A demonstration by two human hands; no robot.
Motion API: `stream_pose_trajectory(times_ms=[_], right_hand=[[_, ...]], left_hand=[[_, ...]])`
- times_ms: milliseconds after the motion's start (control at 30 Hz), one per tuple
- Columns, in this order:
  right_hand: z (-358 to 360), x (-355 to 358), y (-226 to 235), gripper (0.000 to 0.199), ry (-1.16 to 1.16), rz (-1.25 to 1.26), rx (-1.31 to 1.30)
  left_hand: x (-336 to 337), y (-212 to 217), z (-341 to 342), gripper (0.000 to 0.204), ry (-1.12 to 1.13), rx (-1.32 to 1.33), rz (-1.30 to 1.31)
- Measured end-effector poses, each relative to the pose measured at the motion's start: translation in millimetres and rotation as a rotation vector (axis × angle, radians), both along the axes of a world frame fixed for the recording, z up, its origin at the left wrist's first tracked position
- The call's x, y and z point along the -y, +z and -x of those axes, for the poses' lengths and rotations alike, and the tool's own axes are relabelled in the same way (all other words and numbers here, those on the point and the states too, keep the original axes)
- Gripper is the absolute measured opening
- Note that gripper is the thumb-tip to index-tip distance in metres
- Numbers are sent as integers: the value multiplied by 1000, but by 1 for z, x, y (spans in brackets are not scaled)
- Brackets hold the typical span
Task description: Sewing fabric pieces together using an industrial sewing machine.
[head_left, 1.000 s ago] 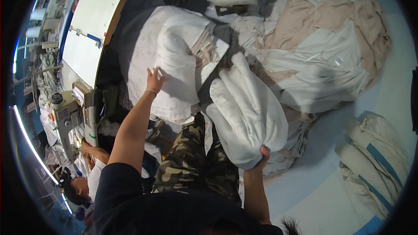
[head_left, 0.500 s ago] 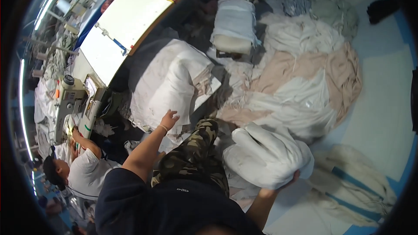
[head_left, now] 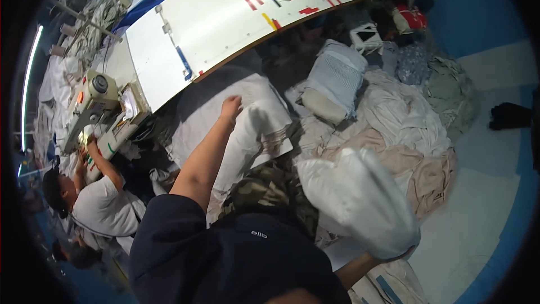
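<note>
My right hand [head_left: 404, 253] is under a bulky white cloth bundle [head_left: 363, 200], holding it up at my right side. Most of its fingers are hidden by the cloth. My left arm reaches forward, and my left hand [head_left: 231, 106] is over a large stack of white fabric [head_left: 216, 135]. Its fingers look curled in, with nothing visible in them. Folded cloth edges show on the stack's right side. Beyond the bundle lies a broad heap of white and pinkish-beige cloth [head_left: 405, 112].
A long white worktable [head_left: 219, 17] with coloured strips runs across the far side. At left, a person in a white shirt [head_left: 107, 205] works at a sewing machine [head_left: 93, 104]. A pale-blue wrapped bundle [head_left: 337, 73] rests ahead. Grey-green cloth [head_left: 450, 93] lies at far right.
The white bundle has swung up and slightly right in my right hand. My left hand has moved forward over the stack, its fingers curling from outstretched. The view has turned, showing more worktable.
</note>
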State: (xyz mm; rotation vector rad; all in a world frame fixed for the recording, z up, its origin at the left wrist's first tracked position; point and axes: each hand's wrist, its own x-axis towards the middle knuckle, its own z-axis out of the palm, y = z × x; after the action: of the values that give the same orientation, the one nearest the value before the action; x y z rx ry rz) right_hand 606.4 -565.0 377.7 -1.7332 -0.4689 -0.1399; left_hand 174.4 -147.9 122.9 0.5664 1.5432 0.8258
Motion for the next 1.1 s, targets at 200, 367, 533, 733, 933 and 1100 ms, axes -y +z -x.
stream_pose_trajectory(times_ms=[200, 367, 533, 733, 933, 1100], right_hand=[[-87, -62, -37, 52, 158, 0, 179], [-103, -214, -57, 56, 49, 89, 242], [-160, -358, -111, 53, 376, -246, -492], [-236, -532, -253, 45, 475, -286, -1274], [-228, -574, -391, 43, 296, 205, -1448], [-245, -614, -430, 42, 510, 493, -1444]], left_hand=[[4, 30, 19, 31, 119, 62, -41], [119, -15, 102, 28, 516, 93, 214], [249, -12, 138, 25, 921, 39, 374], [332, 28, 48, 25, 1084, -49, 494], [322, 58, -75, 29, 1039, -9, 615], [237, 26, -175, 31, 841, 266, 621]])
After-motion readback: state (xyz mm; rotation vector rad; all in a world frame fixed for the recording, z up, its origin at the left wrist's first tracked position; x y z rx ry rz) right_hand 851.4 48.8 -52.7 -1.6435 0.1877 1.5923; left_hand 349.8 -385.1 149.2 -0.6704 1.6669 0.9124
